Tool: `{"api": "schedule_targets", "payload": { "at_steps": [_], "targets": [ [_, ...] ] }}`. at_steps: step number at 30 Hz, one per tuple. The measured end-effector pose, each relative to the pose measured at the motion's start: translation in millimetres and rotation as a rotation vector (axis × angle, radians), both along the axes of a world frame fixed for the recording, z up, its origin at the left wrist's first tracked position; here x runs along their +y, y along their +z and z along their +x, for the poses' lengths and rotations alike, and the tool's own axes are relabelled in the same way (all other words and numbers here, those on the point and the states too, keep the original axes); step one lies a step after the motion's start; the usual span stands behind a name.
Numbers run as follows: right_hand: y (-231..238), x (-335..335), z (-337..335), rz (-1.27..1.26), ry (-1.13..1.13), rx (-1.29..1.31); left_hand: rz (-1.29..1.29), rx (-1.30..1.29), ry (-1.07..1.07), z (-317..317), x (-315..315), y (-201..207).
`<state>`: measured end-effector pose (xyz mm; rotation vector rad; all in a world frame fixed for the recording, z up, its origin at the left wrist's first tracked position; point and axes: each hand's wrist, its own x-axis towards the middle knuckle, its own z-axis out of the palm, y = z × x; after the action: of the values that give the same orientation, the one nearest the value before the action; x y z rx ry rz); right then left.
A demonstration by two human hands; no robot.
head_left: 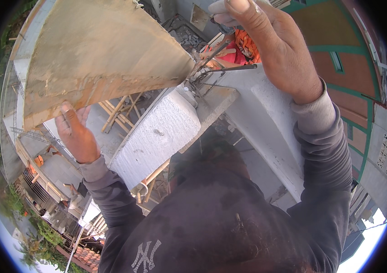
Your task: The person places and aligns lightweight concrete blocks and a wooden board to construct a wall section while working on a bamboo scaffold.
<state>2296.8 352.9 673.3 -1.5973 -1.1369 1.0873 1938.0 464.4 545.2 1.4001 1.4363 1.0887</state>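
Observation:
A large flat tan board, smeared with what looks like cement, slants across the upper left. At its lower edge is my left hand, thumb against the near face and fingers reaching up behind the edge. My right hand is raised at the upper right, thumb extended and fingers bent. A pale whitish shape lies beside that thumb; whether it is a held object or coated fingers is unclear, as the top of the hand is cut off. Rusty steel rods stick out between both hands, near the board's right corner.
A rough white block or beam stands before me, with a concrete ledge beside it and a pale wall to the right. Bamboo poles lie below. Orange and red cloth shows beyond the rods. Far below left are work areas.

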Motion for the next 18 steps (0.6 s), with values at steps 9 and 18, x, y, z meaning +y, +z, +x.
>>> {"api": "schedule_targets", "payload": {
  "at_steps": [9, 18],
  "targets": [
    [-34.6, 0.8, 13.7, 0.283, 0.067, -0.052, -0.007, -0.011, 0.004, 0.9, 0.8, -1.8],
    [-13.3, -0.7, 0.4, 0.136, -0.016, -0.179, -0.005, -0.017, 0.001, 2.8, -1.0, -2.9]
  ]
}}
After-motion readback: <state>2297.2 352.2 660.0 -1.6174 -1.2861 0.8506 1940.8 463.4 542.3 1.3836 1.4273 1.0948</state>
